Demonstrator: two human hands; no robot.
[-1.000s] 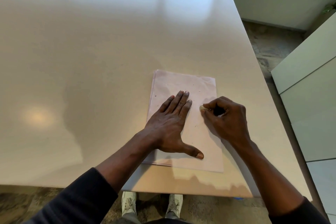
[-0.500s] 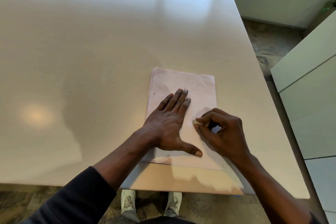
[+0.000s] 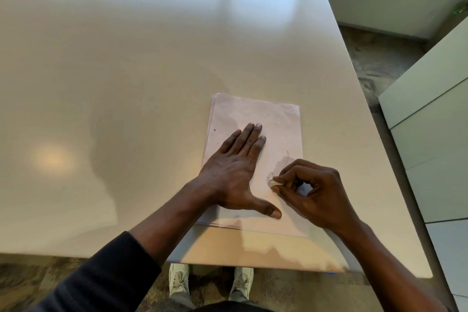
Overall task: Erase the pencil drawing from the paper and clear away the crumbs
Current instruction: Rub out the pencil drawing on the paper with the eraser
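— What sort of surface is it?

— A broad, pale, glossy worktop (image 3: 126,83), catching soft window reflections along its far side and one warm glare spot at the left. The paper (image 3: 278,114) lies on it near the front edge, toward the right corner (it looks like a few sheets stacked, slightly askew).

— And the hands?

— The left hand (image 3: 233,172) lies flat on the paper, fingers straight and together, thumb spread wide. The right hand (image 3: 319,192) pinches a small pale eraser (image 3: 274,182) between thumb and fingertips, its tip touching the sheet just beside the left thumb.

— Anything on the sheet?

— Dark crumbs (image 3: 276,124) scattered over its upper half and one faint pencil stroke above the eraser.

— The room?

— Mottled stone-like floor (image 3: 379,58) to the right, pale drawer fronts (image 3: 430,121) beyond it, and white shoes (image 3: 178,278) below the worktop's edge.
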